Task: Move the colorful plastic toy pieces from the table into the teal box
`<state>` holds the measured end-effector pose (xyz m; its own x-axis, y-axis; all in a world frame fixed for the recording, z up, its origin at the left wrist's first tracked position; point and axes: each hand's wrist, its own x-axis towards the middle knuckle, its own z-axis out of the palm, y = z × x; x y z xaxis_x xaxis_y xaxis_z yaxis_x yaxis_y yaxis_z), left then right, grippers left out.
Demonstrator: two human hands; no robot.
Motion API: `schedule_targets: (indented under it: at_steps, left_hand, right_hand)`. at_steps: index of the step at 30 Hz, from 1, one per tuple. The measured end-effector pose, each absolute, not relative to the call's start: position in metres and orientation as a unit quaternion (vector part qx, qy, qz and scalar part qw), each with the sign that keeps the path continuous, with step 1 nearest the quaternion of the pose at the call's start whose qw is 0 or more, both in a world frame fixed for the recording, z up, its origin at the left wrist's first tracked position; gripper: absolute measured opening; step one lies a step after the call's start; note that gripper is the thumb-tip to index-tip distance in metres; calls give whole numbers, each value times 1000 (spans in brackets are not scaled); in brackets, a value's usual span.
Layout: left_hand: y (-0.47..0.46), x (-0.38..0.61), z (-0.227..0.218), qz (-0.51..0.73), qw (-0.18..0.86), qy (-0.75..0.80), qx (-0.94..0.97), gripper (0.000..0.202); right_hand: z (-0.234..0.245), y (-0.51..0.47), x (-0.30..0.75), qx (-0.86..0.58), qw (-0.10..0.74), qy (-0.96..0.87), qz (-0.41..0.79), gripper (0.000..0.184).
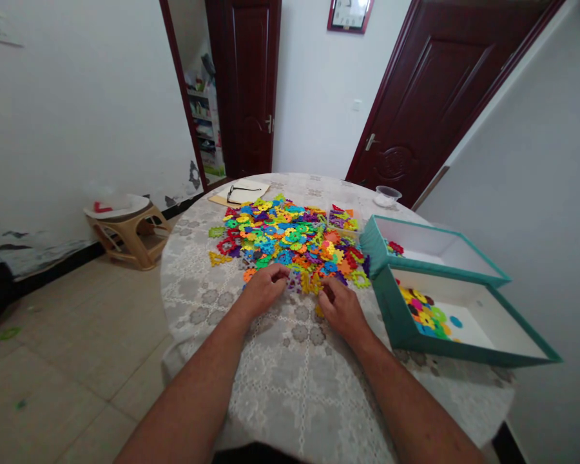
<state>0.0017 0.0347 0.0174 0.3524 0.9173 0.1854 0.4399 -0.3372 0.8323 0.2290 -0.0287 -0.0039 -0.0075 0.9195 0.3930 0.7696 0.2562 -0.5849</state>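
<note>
One heap of coloured pieces (283, 235) is spread across the middle of the bench (275, 386), too overlapped to be counted. At its near edge the left hand (265, 287) and the right hand (343, 309) are held with fingers curled, a few yellow pieces (310, 283) between them; whether anything is grasped by either cannot be told. To the right, two green boxes (396, 316) are placed, their contents partly hidden by the walls. Farther off, one pair of glasses (245, 189) and one clear bowl (387, 195) are seen; one wall clock (348, 14) is cut off at the top
</note>
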Motion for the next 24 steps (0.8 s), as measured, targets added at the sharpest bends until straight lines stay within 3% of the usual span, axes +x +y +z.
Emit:
schedule_targets:
  at_steps: [6,13,17,24]
  left_hand:
    - [33,5,13,309,390,424,757,26]
    - [22,9,8,252,234,398,850,21]
    - [16,9,10,206,200,385,877,16]
    - [9,1,29,119,221,321,913,35]
  right_hand:
    - [-1,-29,231,-609,385,-688,92,15]
    - [5,-33,231,-615,421,-659,100,11]
    - [5,-33,232,-615,418,-659,108,12]
    - [3,-32,233,-607,434,-657,104,12]
